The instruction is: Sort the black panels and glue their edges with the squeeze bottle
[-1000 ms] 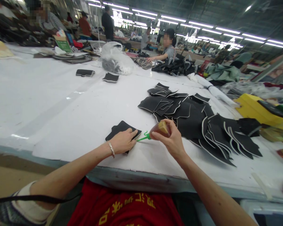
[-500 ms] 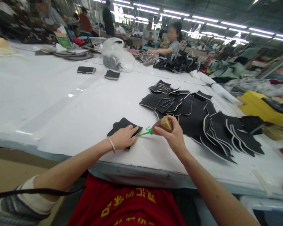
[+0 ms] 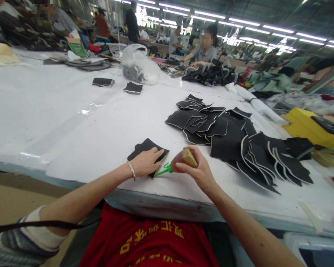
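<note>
My left hand (image 3: 145, 162) lies flat with outstretched fingers on a black leather-like piece (image 3: 140, 149), pressing it to the table near the front edge. In my right hand (image 3: 200, 170) is a glue bottle (image 3: 180, 161), tilted, with brownish contents and a green nozzle (image 3: 164, 170). The nozzle tip is at the lower right edge of the black piece, close to its near corner; whether it touches is too fine to tell. My left palm covers part of the piece.
A heap of black pieces with pale edges (image 3: 228, 135) spreads over the white table (image 3: 80, 148) on the right. Farther back are two small black pieces (image 3: 133, 87), a clear plastic bag (image 3: 140, 65) and a co-worker (image 3: 204, 52). A yellow container (image 3: 311, 126) stands far right.
My right hand has moved the bottle left and toward me, so the nozzle tip went down along the piece's edge to its near corner. The left hand stays put.
</note>
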`<state>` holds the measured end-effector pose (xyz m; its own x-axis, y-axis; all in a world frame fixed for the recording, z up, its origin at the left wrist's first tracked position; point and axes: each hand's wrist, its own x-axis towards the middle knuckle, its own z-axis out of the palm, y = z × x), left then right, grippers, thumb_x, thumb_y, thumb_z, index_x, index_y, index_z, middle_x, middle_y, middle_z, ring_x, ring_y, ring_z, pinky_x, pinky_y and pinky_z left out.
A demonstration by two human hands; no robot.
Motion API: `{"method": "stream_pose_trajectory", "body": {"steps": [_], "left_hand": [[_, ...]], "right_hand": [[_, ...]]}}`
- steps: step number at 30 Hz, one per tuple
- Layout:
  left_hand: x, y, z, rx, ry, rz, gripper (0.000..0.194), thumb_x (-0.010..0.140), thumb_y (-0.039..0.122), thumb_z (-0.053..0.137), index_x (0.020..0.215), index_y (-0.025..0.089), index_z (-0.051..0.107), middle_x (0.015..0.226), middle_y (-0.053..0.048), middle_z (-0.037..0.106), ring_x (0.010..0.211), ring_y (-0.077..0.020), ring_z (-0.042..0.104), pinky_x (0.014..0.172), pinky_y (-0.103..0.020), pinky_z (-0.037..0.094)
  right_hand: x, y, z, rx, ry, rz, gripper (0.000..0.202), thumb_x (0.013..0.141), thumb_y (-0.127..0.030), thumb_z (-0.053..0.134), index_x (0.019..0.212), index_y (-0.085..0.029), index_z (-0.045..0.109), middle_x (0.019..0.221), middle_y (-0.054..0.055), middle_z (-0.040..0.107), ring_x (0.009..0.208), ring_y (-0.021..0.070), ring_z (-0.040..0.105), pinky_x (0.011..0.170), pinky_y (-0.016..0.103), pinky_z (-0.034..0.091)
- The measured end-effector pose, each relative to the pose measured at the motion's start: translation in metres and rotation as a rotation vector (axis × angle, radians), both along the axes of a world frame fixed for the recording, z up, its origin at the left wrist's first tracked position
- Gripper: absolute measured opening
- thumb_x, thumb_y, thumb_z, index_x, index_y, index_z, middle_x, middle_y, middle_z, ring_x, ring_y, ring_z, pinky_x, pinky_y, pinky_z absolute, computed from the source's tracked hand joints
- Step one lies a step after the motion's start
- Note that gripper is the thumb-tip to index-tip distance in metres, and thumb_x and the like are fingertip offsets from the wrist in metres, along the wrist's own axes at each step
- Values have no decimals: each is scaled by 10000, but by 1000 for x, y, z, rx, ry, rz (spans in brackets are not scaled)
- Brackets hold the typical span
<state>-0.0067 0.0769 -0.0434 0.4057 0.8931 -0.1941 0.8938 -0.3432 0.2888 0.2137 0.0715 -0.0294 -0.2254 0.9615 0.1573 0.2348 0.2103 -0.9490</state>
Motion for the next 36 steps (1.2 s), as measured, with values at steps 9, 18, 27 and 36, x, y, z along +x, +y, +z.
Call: {"method": "stream_pose_trajectory", "body": {"steps": [9,18,27,36], "left_hand": [[-1,0,0,-13,-12,1,558,923,314,337,1452,136,360,1196,-142,536,954,-273,619,864,-384,468],[-2,2,-4,-7,-33,-2,565,920,305,337,1460,141,352,1200,-129,538,974,-261,614,888,-372,461],[-3,2,-3,-23,-57,-9,560,924,308,352,1459,142,355,1189,-134,534,986,-259,603,895,-372,459],[-7,7,-9,-35,-77,-23,548,932,311,331,1455,149,358,1163,-121,550,997,-234,586,906,-334,433]], "right_hand": [[2,-1,-3,35,3,-39,564,667,-461,792,1108,-223,533,995,20,579,885,222,565,804,355,463],[10,7,-4,120,-6,-120,571,660,-465,795,1110,-226,537,995,13,572,900,218,566,831,366,460],[2,-7,-5,-53,149,-19,533,649,-396,812,1085,-227,555,958,10,582,850,202,566,809,363,484],[10,9,-7,-315,393,-149,531,597,-422,827,990,-208,543,887,13,586,764,194,602,638,344,562]]}}
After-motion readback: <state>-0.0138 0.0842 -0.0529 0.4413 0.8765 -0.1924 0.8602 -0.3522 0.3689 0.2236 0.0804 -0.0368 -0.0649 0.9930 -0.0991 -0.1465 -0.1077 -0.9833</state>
